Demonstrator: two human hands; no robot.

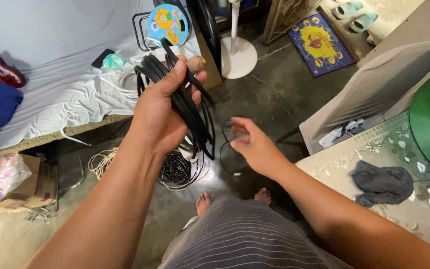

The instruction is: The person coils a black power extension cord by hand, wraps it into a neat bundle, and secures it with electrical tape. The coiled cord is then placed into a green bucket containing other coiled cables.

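1. Nearest the camera, the person's striped shorts (245,239) and bare toes sit at the bottom of the view. Both forearms run out of the frame, so elbows and posture cannot be read.
2. The right hand (255,147) hovers low and to the right of the bundle, its grip wide, fingers spread and motion-blurred. A thin loose cable (223,149) curves just beside its fingertips. Whether a finger touches that strand cannot be told.
3. The left hand (158,112) is raised, its grip closed around a bundle of black cable coils (185,102), thumb pressed over the top. The loops hang below the palm and fan out unevenly. In my judgement, a loop could slip from the fist and undo the coil, since only the upper part is pinched.
4. Beneath it, on the concrete floor (274,94), lie a dark tangled cable heap (175,168) and a pale cord pile (103,162). The hanging loops could snag on these. Which strands join which is hidden by the hand.
5. Left, a cardboard box (36,187) holds a plastic bag. Right, a patterned table (399,159) carries a grey cloth (381,183), with a green object cut off at the edge.
6. Farther off, a bed with a white sheet (60,74) bears small items, partly hidden behind the coils. A fan base (238,57) and a mat (319,42) lie beyond.
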